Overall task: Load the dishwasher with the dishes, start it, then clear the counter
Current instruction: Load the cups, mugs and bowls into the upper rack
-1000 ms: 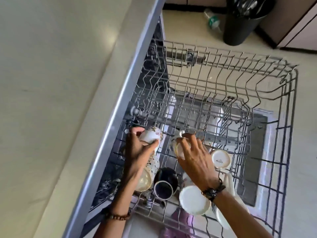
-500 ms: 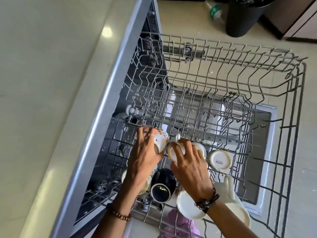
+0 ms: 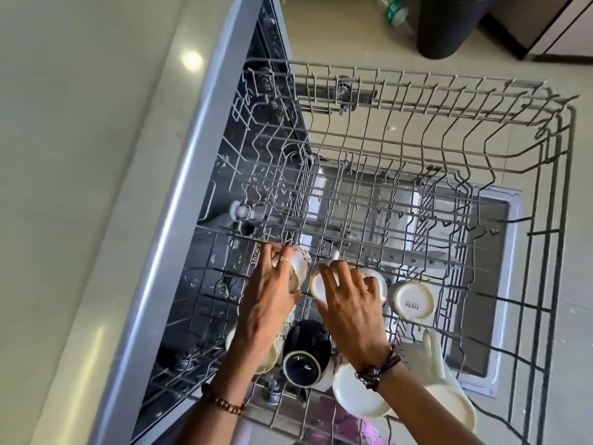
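Observation:
The grey wire upper rack [image 3: 552, 200] of the dishwasher is pulled out over the floor. My left hand [image 3: 266, 303] grips a white patterned cup [image 3: 301, 263] lying on its side in the rack's near-left part. My right hand [image 3: 349, 303] holds a white cup [image 3: 317, 284] right beside it, bottom facing me. To the right stands an upturned white cup marked SISTA [image 3: 412, 301]. A dark blue mug [image 3: 305, 351], a cream cup [image 3: 268, 361] and a white bowl [image 3: 356, 396] sit in the near row.
The pale counter [image 3: 80, 187] runs along the left, above the dishwasher's open tub [image 3: 224, 252]. A black bin [image 3: 449, 24] and a plastic bottle [image 3: 396, 12] stand on the floor beyond the rack. A white jug [image 3: 446, 390] lies at the rack's near right.
My left hand has brought the patterned cup down and to the right, next to the cup under my right hand. The camera has shifted slightly.

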